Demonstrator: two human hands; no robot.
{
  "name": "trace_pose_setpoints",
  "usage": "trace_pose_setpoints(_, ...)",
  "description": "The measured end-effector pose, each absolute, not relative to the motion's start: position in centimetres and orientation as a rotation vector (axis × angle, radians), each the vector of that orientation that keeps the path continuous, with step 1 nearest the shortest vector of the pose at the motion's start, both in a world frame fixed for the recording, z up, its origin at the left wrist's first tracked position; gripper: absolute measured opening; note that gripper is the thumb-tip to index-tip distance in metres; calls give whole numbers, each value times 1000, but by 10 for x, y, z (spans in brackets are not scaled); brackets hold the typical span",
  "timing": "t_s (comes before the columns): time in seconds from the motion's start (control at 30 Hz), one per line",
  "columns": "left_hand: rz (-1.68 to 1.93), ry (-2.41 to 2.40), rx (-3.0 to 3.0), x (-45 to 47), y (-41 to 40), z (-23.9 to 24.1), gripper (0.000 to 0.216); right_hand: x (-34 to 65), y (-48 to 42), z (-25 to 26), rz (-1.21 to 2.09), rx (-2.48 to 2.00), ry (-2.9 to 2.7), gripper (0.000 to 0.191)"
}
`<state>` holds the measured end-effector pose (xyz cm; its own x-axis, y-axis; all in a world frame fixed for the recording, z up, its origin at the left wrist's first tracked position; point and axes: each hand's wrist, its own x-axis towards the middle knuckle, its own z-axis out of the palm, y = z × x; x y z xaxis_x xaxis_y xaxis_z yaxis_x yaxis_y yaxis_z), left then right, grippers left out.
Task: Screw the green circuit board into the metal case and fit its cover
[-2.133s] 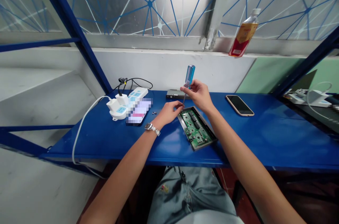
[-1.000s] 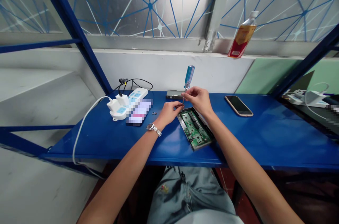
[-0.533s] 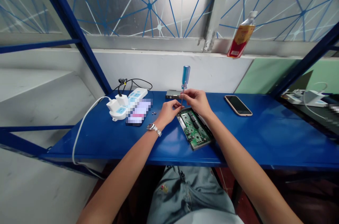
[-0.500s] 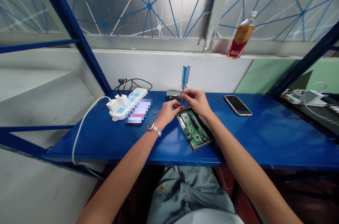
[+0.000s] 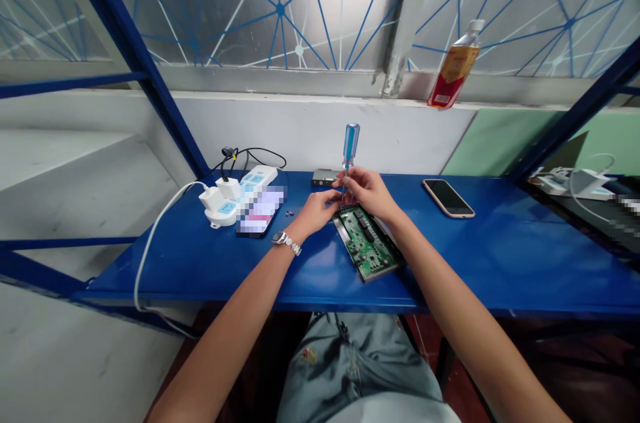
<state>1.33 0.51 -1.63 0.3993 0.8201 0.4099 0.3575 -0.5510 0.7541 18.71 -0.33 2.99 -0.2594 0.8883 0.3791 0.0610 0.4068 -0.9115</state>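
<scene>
A screwdriver [image 5: 351,144] with a blue, clear-looking handle stands upright over the far end of a green circuit board [image 5: 367,243] in a metal frame. The fingers of my right hand [image 5: 369,190] are closed around its thin shaft, below the handle. Beside the shaft's lower end, my left hand [image 5: 320,210] has its thumb and fingertips drawn together. What lies between those fingertips, if anything, is too small to tell. Where the screwdriver's tip meets the board is hidden by the fingers. A few tiny screws [image 5: 289,213] lie left of my left hand.
On the blue table [image 5: 200,270] at left are a white power strip [image 5: 225,211] with plugs and a phone with a lit screen [image 5: 260,210]. A grey metal box [image 5: 323,178] sits behind my hands. Another phone [image 5: 449,198] lies right; a bottle [image 5: 455,70] stands on the ledge.
My left hand has shifted slightly, its fingertips now closer to the screwdriver shaft. The fingers of my right hand have changed position a little on the shaft. The board stays in place.
</scene>
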Motion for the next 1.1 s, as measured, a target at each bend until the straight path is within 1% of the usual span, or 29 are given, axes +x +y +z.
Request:
trace_pose_setpoints(0.2,1153,1088,2055,17,5,-19,12,189,1,22,769,-1000,-1588,34)
trace_pose_setpoints(0.37,1188,1144,2023,20,5,-21,9,186,-2,25,848,-1013,-1516,34)
trace_pose_setpoints(0.47,1179,1173,2013,19,6,-21,15,185,-4,27,871,-995,-1526,32)
trace_pose_setpoints(0.6,1143,1116,2064,16,5,-18,29,185,-3,24,859,-959,-1586,29)
trace_pose_setpoints(0.73,1084,1020,2064,15,5,-18,36,186,0,20,895,-929,-1606,31)
trace_pose_setpoints(0.97,1046,971,2104,14,8,-21,23,184,0,19,1004,-895,-1645,37)
trace_pose_setpoints(1.1,1065,1071,2126,13,7,-19,20,183,-2,20,892,-945,-1618,37)
